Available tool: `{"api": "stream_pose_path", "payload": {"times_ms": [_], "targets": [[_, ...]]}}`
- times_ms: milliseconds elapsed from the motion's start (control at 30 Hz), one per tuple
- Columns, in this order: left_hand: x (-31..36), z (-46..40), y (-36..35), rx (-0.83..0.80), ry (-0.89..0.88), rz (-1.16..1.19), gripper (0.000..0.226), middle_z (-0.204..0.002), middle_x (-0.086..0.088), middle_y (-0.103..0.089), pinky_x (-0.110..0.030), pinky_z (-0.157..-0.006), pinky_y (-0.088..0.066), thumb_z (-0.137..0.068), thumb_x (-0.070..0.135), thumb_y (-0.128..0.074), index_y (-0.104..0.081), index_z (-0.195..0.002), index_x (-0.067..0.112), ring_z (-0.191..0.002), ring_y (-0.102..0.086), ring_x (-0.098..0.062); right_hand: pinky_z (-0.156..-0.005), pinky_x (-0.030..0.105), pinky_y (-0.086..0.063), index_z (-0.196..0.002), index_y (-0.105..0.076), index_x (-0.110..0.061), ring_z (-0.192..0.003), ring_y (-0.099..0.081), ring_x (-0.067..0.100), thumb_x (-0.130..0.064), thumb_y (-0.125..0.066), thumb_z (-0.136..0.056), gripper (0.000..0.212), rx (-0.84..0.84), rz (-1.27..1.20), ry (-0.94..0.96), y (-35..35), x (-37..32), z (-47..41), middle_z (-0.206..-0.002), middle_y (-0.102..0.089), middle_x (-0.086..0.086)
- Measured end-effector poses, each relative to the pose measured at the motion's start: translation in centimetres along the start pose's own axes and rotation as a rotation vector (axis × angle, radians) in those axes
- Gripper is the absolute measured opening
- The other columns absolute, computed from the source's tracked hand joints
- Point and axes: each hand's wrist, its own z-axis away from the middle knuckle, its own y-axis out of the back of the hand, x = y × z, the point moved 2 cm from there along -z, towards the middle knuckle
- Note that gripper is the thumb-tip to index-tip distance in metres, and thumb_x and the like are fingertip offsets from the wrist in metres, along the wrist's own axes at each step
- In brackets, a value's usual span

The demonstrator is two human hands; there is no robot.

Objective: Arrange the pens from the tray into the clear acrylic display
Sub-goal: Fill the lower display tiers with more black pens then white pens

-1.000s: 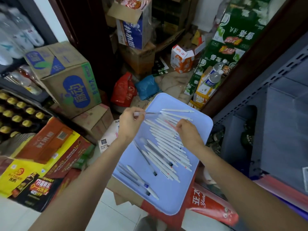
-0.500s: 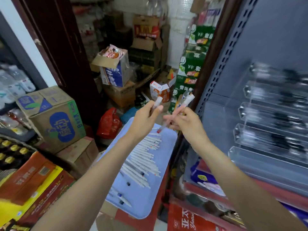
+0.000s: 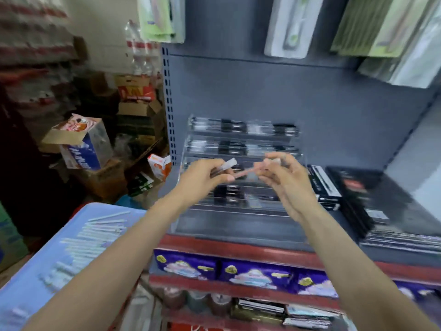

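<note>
Standing at the far centre on the grey shelf (image 3: 250, 237): clear acrylic display (image 3: 238, 211), stepped, its upper tiers holding dark pens, blurred. Lying at the near left: blue tray (image 3: 31, 283), loose white pens (image 3: 90, 235) spread across it. Hovering in front of the display: left hand (image 3: 202, 180), fingers curling round a white pen (image 3: 228, 163). Just right of it: right hand (image 3: 288, 185), fingers pinching pens (image 3: 272, 161), count unclear through blur.

Stacked cardboard boxes (image 3: 81, 144) at left of frame; black packages (image 3: 381, 201) at right; purple packs (image 3: 253, 274) on lower shelf.
</note>
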Motion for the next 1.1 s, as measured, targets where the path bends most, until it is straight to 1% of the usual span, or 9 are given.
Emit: {"api": "stream_pose_path", "payload": {"times_ms": [133,267,367,500,600,700,800,900,1100], "targets": [[3.7,-1.5,-4.0,0.022,0.001,-0.099,0.007,-0.057,0.013,-0.051,-0.027,-0.053,-0.029,-0.082,0.030,-0.069,-0.064,-0.080,0.027,-0.053,-0.043,-0.002,-0.068,0.019,-0.057,-0.077,-0.063,-0.006,-0.069,-0.069,0.015,0.004,-0.062,-0.084,0.013,-0.035,0.221,-0.011,6.4,-1.5,0.2,-0.074,-0.071,0.008],[5.6,-1.9,-6.6,0.009,0.035,-0.177,0.007,-0.075,0.009,-0.063,-0.028,-0.062,-0.039,-0.083,0.029,-0.068,-0.063,-0.085,0.026,-0.070,-0.056,-0.011,-0.057,0.010,-0.047,-0.086,-0.069,-0.010,-0.058,-0.061,-0.003,0.000,-0.070,-0.080,0.012,-0.070,0.611,0.020,10.3,-0.9,0.1,-0.074,-0.070,0.002],[5.7,-1.9,-7.9,-0.046,0.053,-0.249,0.004,-0.076,0.007,-0.061,-0.033,-0.069,-0.048,-0.085,0.027,-0.067,-0.064,-0.086,0.024,-0.075,-0.057,-0.016,-0.076,0.008,-0.048,-0.091,-0.072,-0.017,-0.074,-0.063,0.004,-0.003,-0.070,-0.080,0.017,-0.123,0.816,0.104,11.4,0.3,0.2,-0.082,-0.069,-0.003],[5.2,-2.0,-8.5,-0.024,0.101,-0.305,0.002,-0.075,0.006,-0.060,-0.036,-0.070,-0.051,-0.085,0.026,-0.067,-0.067,-0.083,0.024,-0.072,-0.056,-0.017,-0.073,-0.004,-0.037,-0.099,-0.074,-0.012,-0.084,-0.058,0.003,-0.004,-0.066,-0.083,0.020,-0.159,1.044,0.257,11.2,1.5,0.0,-0.093,-0.070,-0.006],[5.1,-1.9,-9.0,0.007,0.159,-0.316,0.005,-0.075,0.002,-0.061,-0.034,-0.066,-0.048,-0.086,0.024,-0.066,-0.069,-0.085,0.021,-0.070,-0.055,-0.019,-0.086,0.014,-0.043,-0.102,-0.073,-0.014,-0.096,-0.060,0.014,-0.006,-0.064,-0.085,0.021,-0.179,1.161,0.362,10.8,1.9,-0.6,-0.100,-0.072,-0.003],[4.8,-1.8,-9.5,-0.048,0.196,-0.385,0.007,-0.073,0.003,-0.059,-0.032,-0.064,-0.047,-0.086,0.028,-0.065,-0.069,-0.089,0.024,-0.070,-0.056,-0.020,-0.095,0.031,-0.045,-0.110,-0.070,-0.017,-0.105,-0.060,0.021,-0.002,-0.057,-0.089,0.029,-0.282,1.356,0.343,10.7,2.7,-0.9,-0.110,-0.070,0.002],[4.4,-1.8,-9.7,-0.138,0.201,-0.421,0.009,-0.081,0.000,-0.065,-0.034,-0.071,-0.050,-0.088,0.028,-0.062,-0.069,-0.093,0.025,-0.077,-0.059,-0.021,-0.097,0.033,-0.044,-0.117,-0.066,-0.019,-0.108,-0.059,0.021,0.000,-0.050,-0.090,0.037,-0.357,1.459,0.352,11.0,3.0,-0.7,-0.115,-0.067,0.002],[3.9,-1.7,-9.7,-0.219,0.191,-0.478,0.011,-0.086,0.000,-0.064,-0.031,-0.068,-0.044,-0.090,0.029,-0.059,-0.068,-0.094,0.024,-0.076,-0.053,-0.020,-0.098,0.032,-0.042,-0.120,-0.063,-0.018,-0.109,-0.058,0.019,-0.013,-0.047,-0.095,0.030,-0.413,1.520,0.371,11.0,2.9,-0.5,-0.117,-0.065,0.001],[4.3,-1.2,-9.6,-0.193,0.110,-0.467,0.025,-0.087,-0.002,-0.046,-0.037,-0.072,-0.043,-0.097,0.032,-0.045,-0.056,-0.089,0.010,-0.077,-0.047,-0.023,-0.095,0.031,-0.042,-0.116,-0.062,-0.018,-0.108,-0.057,0.019,-0.020,-0.054,-0.093,0.024,-0.409,1.527,0.306,10.7,2.9,-0.8,-0.114,-0.064,0.002]]}}
